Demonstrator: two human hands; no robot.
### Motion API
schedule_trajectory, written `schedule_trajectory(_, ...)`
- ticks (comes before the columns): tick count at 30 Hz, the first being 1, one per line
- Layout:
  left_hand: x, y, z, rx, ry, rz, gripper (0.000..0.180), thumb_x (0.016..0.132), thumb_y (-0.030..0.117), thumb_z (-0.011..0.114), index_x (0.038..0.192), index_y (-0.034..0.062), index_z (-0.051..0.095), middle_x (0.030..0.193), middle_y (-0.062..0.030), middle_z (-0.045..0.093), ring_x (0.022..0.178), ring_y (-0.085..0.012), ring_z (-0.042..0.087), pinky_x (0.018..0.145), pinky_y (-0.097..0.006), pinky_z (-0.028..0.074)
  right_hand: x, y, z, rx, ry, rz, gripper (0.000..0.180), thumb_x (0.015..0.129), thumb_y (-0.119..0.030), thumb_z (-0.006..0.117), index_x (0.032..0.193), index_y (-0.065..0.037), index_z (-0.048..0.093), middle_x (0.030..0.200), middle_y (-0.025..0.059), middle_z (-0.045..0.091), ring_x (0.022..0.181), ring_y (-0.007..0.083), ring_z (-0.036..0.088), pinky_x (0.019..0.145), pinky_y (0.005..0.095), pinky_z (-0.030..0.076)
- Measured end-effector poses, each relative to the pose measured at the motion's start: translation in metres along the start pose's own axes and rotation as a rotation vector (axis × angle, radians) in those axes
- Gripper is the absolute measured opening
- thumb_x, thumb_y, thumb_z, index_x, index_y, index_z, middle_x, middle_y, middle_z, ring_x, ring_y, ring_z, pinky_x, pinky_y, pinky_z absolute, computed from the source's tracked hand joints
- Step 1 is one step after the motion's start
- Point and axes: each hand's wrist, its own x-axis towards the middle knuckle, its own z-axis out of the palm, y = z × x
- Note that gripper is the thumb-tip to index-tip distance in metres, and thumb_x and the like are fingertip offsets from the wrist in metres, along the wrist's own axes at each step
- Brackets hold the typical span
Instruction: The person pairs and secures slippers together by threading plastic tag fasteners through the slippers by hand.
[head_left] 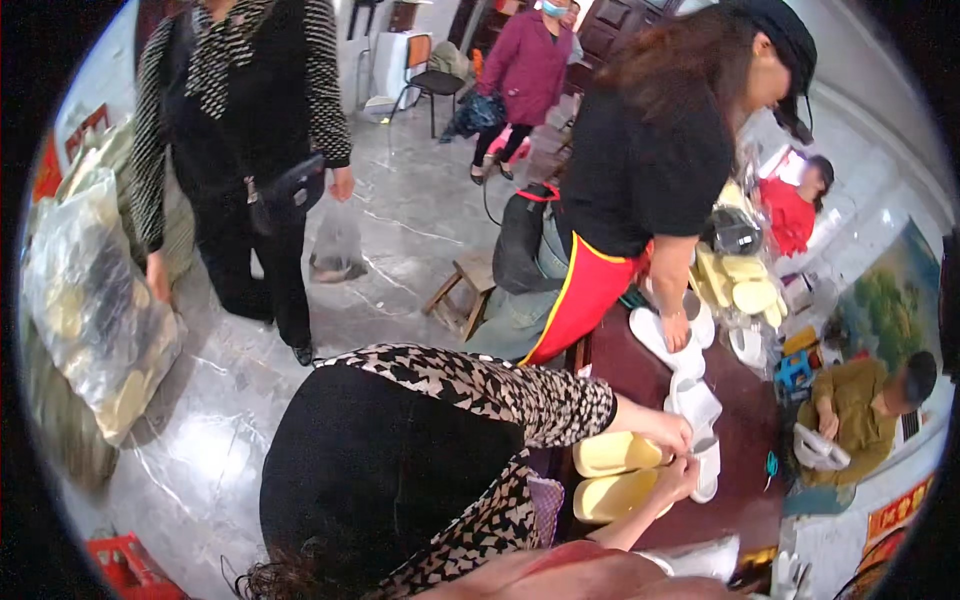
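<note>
Dark-red table (745,425), head view: left hand (672,432) and right hand (682,474) nearly meet, fingers bunched; I cannot tell what they grip. Yellow slippers (606,497) lie leftward, long axes toward the hands; white slippers (694,403), just rightward.

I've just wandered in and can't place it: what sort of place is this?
Probably a small footwear workshop or packing room, though I can't be certain: yellow slippers and white slippers lie on a dark red table, and a big filled clear bag stands at the left.
</note>
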Motion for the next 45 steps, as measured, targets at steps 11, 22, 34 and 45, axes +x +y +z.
schedule_trajectory(11, 0.01, -0.003, -0.02, -0.087, -0.147, -0.17, 0.013, 0.074, 0.003, 0.059, 0.084, -0.0024, 0.064, 0.076, -0.0081, 0.061, 0.068, -0.0156, 0.057, 0.061, -0.027, 0.047, 0.012, 0.002, 0.005, -0.139, -0.022, -0.181, 0.012, 0.077, -0.007, 0.054, 0.08, 0.003, 0.059, 0.07, 0.0134, 0.061, 0.064, 0.0236, 0.054, 0.066, 0.0358, 0.046)
schedule_trajectory(22, 0.014, 0.001, -0.032, 0.009, -0.177, -0.122, 0.005, 0.073, 0.006, 0.063, 0.073, 0.0016, 0.062, 0.064, -0.0039, 0.057, 0.055, -0.0101, 0.052, 0.049, -0.024, 0.041, 0.024, 0.007, 0.017, -0.054, -0.03, -0.116, 0.011, 0.076, -0.004, 0.053, 0.08, 0.003, 0.059, 0.071, 0.0134, 0.06, 0.065, 0.0227, 0.054, 0.066, 0.0344, 0.046)
schedule_trajectory(34, 0.021, 0.003, -0.031, -0.145, -0.097, -0.125, 0.003, 0.077, 0.004, 0.061, 0.074, 0.0022, 0.061, 0.063, -0.0025, 0.055, 0.055, -0.0094, 0.05, 0.049, -0.022, 0.039, 0.031, 0.0, 0.022, -0.094, 0.013, -0.142, 0.012, 0.074, -0.006, 0.052, 0.077, 0.003, 0.059, 0.068, 0.0151, 0.06, 0.061, 0.0239, 0.053, 0.064, 0.0361, 0.045)
schedule_trajectory(45, -0.001, 0.023, -0.022, -0.143, -0.094, -0.205, 0.003, 0.074, 0.0, 0.061, 0.074, 0.002, 0.062, 0.064, -0.0031, 0.057, 0.055, -0.0094, 0.05, 0.048, -0.023, 0.04, 0.012, -0.031, 0.01, -0.122, -0.039, -0.038, 0.01, 0.076, -0.003, 0.051, 0.079, 0.003, 0.058, 0.069, 0.0118, 0.059, 0.065, 0.0195, 0.052, 0.064, 0.0323, 0.046)
